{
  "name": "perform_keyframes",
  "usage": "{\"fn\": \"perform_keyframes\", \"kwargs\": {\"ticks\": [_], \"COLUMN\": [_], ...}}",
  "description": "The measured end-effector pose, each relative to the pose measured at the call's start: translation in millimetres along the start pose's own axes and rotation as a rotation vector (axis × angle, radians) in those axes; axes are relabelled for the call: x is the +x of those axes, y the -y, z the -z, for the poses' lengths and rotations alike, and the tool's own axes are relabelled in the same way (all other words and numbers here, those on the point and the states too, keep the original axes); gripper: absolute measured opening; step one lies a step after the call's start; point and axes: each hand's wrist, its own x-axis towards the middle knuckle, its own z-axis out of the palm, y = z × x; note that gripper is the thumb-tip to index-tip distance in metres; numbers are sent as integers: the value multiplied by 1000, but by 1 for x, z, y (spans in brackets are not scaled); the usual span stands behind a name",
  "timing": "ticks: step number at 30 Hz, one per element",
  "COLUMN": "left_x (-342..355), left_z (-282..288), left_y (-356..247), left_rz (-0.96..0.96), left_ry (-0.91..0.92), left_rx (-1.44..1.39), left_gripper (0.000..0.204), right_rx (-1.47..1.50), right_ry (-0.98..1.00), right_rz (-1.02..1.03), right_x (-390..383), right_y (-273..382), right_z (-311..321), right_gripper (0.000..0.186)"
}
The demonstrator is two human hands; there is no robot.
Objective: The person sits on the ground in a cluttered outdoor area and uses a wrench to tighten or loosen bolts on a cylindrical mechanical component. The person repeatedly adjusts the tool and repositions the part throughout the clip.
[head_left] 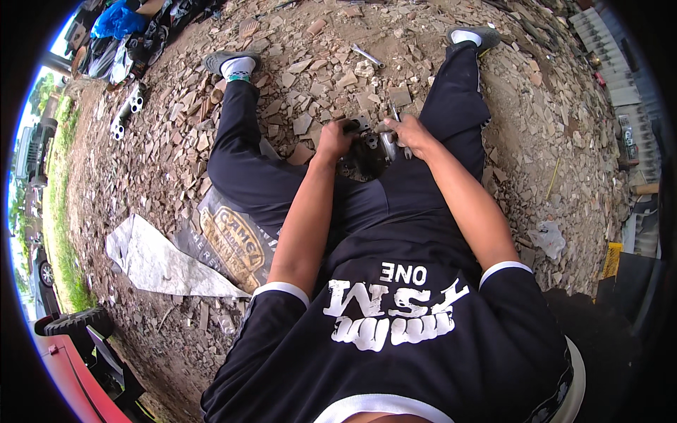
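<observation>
Between my legs sits a dark, greasy metal mechanical part point(367, 158), with a bolted flange and silvery pieces; its lower portion is in shadow. My left hand point(335, 139) has its fingers closed on the upper left of this part. Beside it on the right, my right hand point(410, 135) grips a slim silver tool, apparently a spanner point(395, 113), held upright against the part. Another silver spanner point(367, 55) lies on the rubble beyond my hands.
Broken-tile rubble point(303, 84) surrounds me. A printed sack point(233, 240) and white sheet point(159, 261) lie left, with a metal part point(127, 113) farther off and dark bags point(120, 60) beyond. A red vehicle point(70, 374) is lower left; corrugated sheeting point(627, 99) edges the right.
</observation>
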Motion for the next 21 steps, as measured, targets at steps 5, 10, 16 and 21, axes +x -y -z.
{"fn": "perform_keyframes", "kwargs": {"ticks": [5,10,16,21], "left_x": [6,17,21,21], "left_z": [1,1,-2,-5], "left_y": [-14,6,14,16], "left_rz": [281,334,301,310], "left_ry": [-117,-139,-135,-161], "left_rx": [-20,-84,-77,-69], "left_gripper": [33,41,38,38], "right_rx": [-153,-485,-681,-851], "right_ry": [-59,-191,-159,-131], "right_rz": [37,346,410,638], "right_x": [-4,0,-21,-14], "right_y": [8,-1,20,16], "right_z": [0,-10,-24,-31], "right_gripper": [32,37,27,21]}}
